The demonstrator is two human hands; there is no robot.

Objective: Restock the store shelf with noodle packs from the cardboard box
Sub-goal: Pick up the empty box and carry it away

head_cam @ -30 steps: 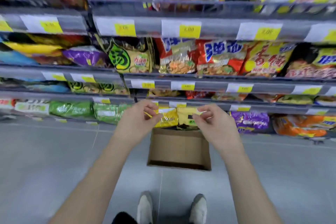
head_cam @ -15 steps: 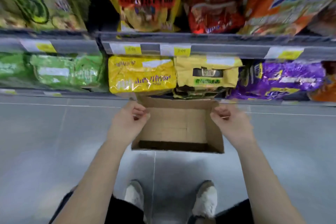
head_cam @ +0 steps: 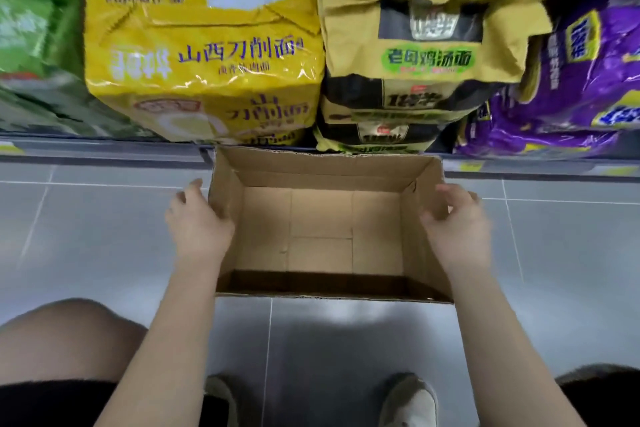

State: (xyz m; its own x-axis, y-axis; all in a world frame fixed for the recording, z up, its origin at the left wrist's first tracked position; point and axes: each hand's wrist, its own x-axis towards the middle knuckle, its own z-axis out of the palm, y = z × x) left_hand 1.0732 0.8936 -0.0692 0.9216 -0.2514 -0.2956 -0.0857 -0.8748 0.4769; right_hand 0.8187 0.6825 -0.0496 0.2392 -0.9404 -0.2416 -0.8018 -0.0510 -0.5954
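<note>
The brown cardboard box point(head_cam: 322, 170) stands open on the floor below the bottom shelf, and its inside shows only bare cardboard. My left hand point(head_cam: 197, 222) is at the box's left wall, thumb over the rim and fingers spread loosely outside it. At the right wall, my right hand point(head_cam: 457, 222) mirrors this, fingers loosely curved over the rim. Neither hand visibly clamps the wall. On the shelf right above sit bright yellow noodle packs point(head_cam: 204, 55) and stacked mustard-and-black noodle packs point(head_cam: 415, 45).
Green packs point(head_cam: 31, 28) lie left of the yellow ones and purple packs point(head_cam: 581, 80) at the right. The shelf's front rail point(head_cam: 104, 151) runs just behind the box. The floor is grey tile point(head_cam: 86, 236); my knees and shoes are at the bottom.
My view dropped from the upper shelves to the bottom shelf and box. Both hands came down from the yellow packs and spread apart to the box's two side walls.
</note>
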